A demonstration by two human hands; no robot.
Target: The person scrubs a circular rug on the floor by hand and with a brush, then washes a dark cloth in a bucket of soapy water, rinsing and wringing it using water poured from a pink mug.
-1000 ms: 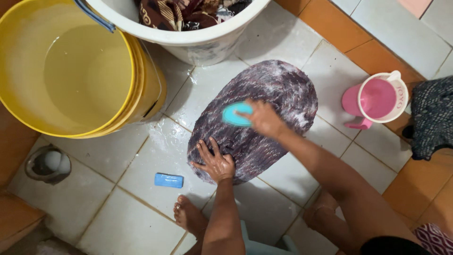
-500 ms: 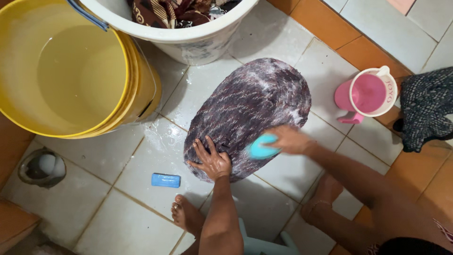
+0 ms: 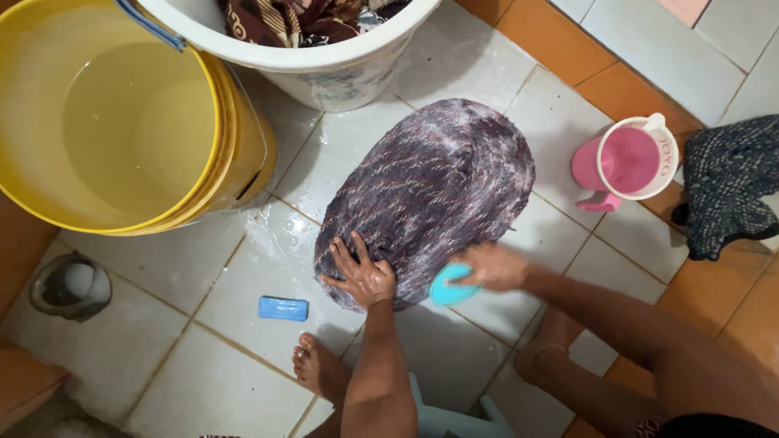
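Soapy dark cloth (image 3: 434, 182) lies spread on the tiled floor (image 3: 203, 381); scrubbing step in hand. Left hand (image 3: 365, 276) presses it flat, fingers splayed; right hand (image 3: 491, 266) clamped on teal brush (image 3: 449, 285) at near edge. Next stroke calls for firm pinning

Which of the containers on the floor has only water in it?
The yellow bucket, upper left, holds only water. The white tub beside it holds patterned clothes, and the pink jug looks empty.
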